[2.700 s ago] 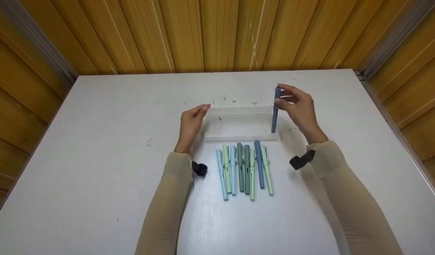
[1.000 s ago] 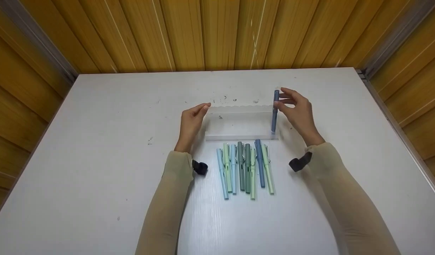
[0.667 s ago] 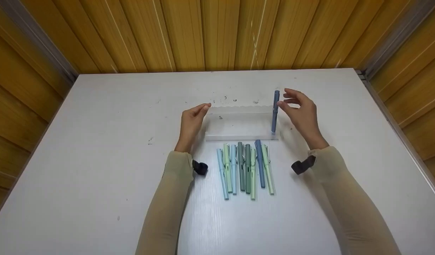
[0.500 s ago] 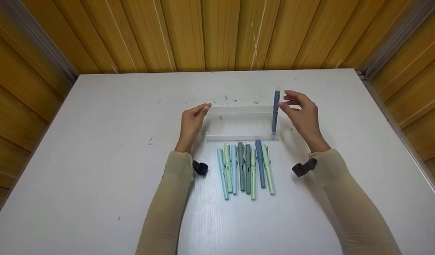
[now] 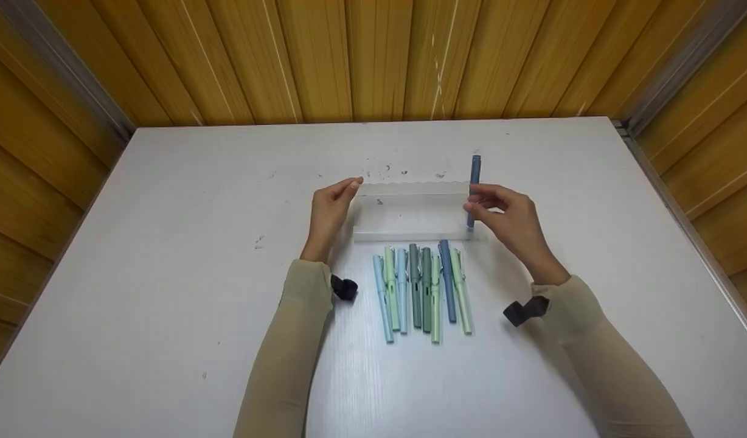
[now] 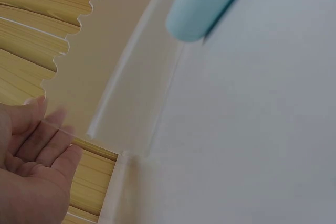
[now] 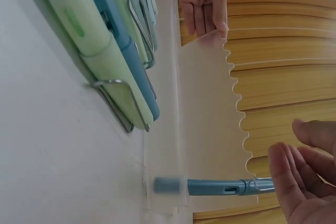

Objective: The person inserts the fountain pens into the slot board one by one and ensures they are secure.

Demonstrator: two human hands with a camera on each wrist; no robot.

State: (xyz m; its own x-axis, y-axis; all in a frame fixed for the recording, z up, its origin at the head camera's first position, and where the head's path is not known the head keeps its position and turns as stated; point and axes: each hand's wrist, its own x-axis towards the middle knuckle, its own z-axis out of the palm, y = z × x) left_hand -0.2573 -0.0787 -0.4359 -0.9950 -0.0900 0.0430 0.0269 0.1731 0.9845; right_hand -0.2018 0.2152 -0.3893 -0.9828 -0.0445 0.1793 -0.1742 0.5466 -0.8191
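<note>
A clear pen stand (image 5: 410,213) with a scalloped top edge is upright on the table, and my left hand (image 5: 332,210) pinches its upper left corner between thumb and fingers. In the left wrist view that hand (image 6: 39,153) has fingers behind the clear panel. A blue pen (image 5: 475,167) stands upright at the stand's right end, its lower end in the front trough (image 7: 168,184). My right hand (image 5: 510,222) is at that end, its fingers overlapping the pen's middle in the head view. In the right wrist view its thumb and fingers (image 7: 286,174) are apart.
A row of several capped pens lies in front of the stand: light blue (image 5: 382,298), light green (image 5: 392,289), dark green (image 5: 415,286) and one blue (image 5: 448,280). The white table (image 5: 185,274) meets yellow wood-look walls (image 5: 373,61).
The blue pen came down into the stand's right end and my right hand let go of it. That hand then moved down along the pen. My left hand stayed at the corner.
</note>
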